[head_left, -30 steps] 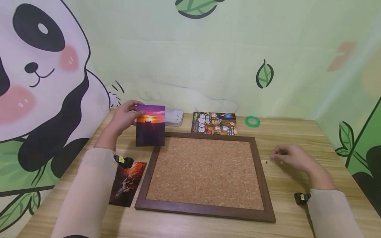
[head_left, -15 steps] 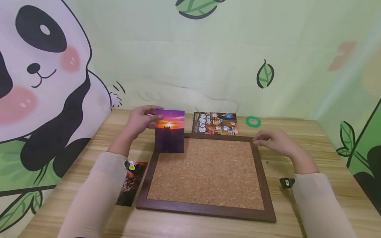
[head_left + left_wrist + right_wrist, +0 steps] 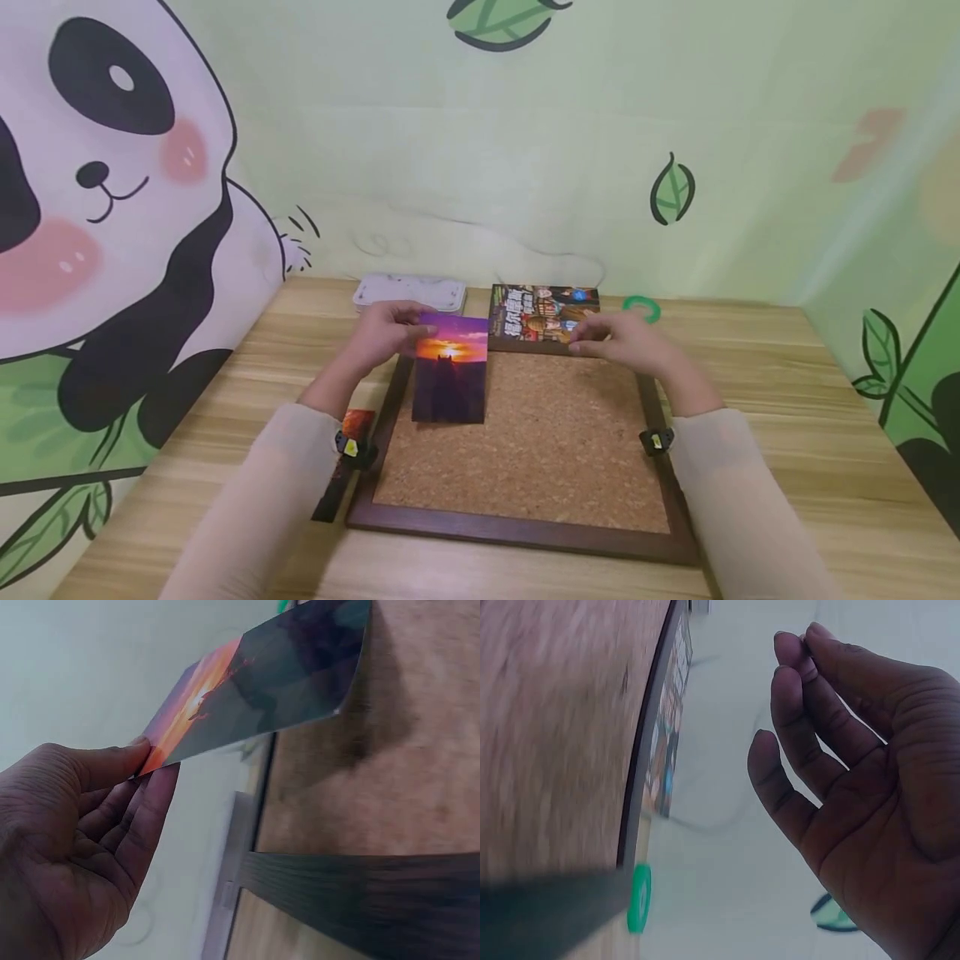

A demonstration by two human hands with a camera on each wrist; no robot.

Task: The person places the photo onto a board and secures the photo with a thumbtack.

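Observation:
My left hand (image 3: 386, 337) pinches the upper left edge of a sunset photo card (image 3: 450, 375) between thumb and fingers. The card hangs over the upper left part of a cork board (image 3: 555, 450) with a dark brown frame. In the left wrist view, the thumb lies on the picture side and the fingers behind. My right hand (image 3: 622, 342) is above the board's far right part. Its thumb and index fingertips meet on a tiny light thing (image 3: 804, 639), too small to identify; the other fingers are loosely bent.
A dark red-orange picture card (image 3: 330, 492) lies left of the board, partly behind the left sleeve. Behind the board are a pale flat case (image 3: 408, 292), an illustrated card with large characters (image 3: 540, 312) and a green tape ring (image 3: 651, 307). A printed cloth backdrop (image 3: 480, 167) rises behind the table.
My left hand has carried the sunset card rightward and nearer, from the frame's corner to over the cork. My right hand has moved left from the bare table to above the board.

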